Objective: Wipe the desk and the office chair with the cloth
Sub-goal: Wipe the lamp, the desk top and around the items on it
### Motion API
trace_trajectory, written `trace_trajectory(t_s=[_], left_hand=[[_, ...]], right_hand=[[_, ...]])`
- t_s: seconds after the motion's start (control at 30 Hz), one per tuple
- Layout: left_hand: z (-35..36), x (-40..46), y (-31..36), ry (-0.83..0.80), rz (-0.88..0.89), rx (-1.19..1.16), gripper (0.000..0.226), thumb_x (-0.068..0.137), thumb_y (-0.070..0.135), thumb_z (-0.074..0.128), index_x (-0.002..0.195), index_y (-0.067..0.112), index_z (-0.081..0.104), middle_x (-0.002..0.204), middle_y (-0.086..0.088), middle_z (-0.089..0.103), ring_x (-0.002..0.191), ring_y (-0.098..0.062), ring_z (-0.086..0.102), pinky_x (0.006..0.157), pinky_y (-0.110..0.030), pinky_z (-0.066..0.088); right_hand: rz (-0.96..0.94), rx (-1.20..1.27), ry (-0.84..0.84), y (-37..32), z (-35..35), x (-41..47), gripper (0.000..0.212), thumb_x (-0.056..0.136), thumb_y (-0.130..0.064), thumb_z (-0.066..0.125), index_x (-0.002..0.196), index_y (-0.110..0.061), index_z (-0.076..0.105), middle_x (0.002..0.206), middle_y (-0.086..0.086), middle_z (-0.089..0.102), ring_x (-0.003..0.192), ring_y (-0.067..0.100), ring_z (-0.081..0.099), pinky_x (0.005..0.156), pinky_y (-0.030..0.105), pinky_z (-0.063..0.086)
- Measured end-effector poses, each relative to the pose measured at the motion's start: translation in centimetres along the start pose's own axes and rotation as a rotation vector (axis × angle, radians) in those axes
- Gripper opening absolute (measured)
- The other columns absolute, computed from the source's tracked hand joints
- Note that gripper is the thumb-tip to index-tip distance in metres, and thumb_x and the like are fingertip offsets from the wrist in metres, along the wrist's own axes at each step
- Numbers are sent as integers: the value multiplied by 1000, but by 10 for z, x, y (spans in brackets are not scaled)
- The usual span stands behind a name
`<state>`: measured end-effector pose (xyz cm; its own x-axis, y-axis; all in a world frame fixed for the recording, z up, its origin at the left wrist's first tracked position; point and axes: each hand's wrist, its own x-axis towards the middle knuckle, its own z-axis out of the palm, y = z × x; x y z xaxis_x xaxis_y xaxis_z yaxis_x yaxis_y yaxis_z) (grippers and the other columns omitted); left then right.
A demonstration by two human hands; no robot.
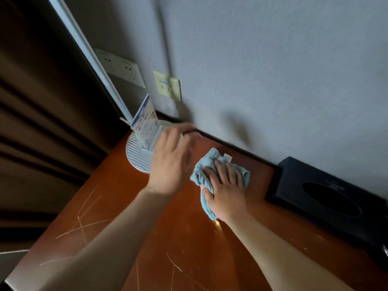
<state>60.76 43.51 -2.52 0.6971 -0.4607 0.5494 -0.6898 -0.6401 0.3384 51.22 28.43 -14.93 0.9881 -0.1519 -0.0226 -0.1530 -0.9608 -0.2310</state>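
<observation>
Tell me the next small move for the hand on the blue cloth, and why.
Probably slide the right hand, pressed flat on the blue cloth, toward the black tissue box along the wall. The desk there looks not yet covered, while the blurred left hand is busy at the card stand on the round ribbed base.

Left hand [171, 162] motion-blurred, fingers smeared, grip unreadable; it hides the right part of the round ribbed tray [137, 153] and the lower corner of the card stand [144, 127]. Right hand [225, 190] covers the middle of the cloth [210, 164]. Tissue box [327, 196] cut off at the right edge. Print on the card too small to read. Desk [168, 238] runs out the bottom edge.
</observation>
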Motion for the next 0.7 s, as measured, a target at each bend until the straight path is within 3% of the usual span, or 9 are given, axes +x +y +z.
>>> trace_trajectory(t_s=[0.1, 0.2, 0.37, 0.43, 0.53, 0.7], left_hand=[[45, -15, 27, -419, -123, -91, 45, 86, 5, 54, 129, 18, 62, 133, 1, 57, 126, -20, 47, 103, -39, 46], [89, -26, 43, -730, -227, -132, 44, 98, 24, 43, 141, 28, 50, 148, 10, 46, 141, -11, 34, 116, -34, 33], [114, -2, 50, -739, -188, -100, 44, 102, 36, 37, 143, 25, 48, 152, 8, 45, 145, -11, 30, 122, -31, 19], [119, 4, 37, -729, -199, -56, 45, 103, 37, 38, 146, 26, 45, 154, 8, 42, 147, -12, 27, 123, -32, 18], [120, 8, 7, -640, -335, -28, 45, 102, 34, 39, 145, 25, 46, 155, 5, 42, 147, -13, 26, 122, -30, 16], [105, -10, -18, -532, -432, -5, 43, 104, 21, 36, 145, 13, 47, 149, -5, 48, 143, -19, 35, 120, -33, 24]], right_hand=[[-20, -30, -46, 12, -5, -12, 54, 93, -51, 45, 143, -31, 52, 159, 2, 40, 149, 29, 34, 119, 53, 30], [132, -73, -49, 19, -4, -14, 70, 83, -47, 63, 147, -22, 47, 157, 7, 43, 148, 29, 36, 118, 52, 31], [267, -87, 28, 12, -4, 1, 86, 78, -49, 60, 151, -8, 40, 152, 17, 47, 143, 35, 43, 114, 56, 37], [279, -71, -21, 4, -5, 20, 86, 85, -49, 61, 156, -9, 33, 159, 15, 37, 150, 34, 31, 119, 55, 26], [164, -43, -188, -6, -8, 57, 82, 98, -52, 44, 162, -19, 5, 170, 4, 7, 157, 26, -2, 124, 48, 2], [-86, -48, -245, -17, -12, 78, 76, 101, -56, 37, 162, -28, 2, 170, -3, 4, 156, 26, -7, 125, 49, -1]])
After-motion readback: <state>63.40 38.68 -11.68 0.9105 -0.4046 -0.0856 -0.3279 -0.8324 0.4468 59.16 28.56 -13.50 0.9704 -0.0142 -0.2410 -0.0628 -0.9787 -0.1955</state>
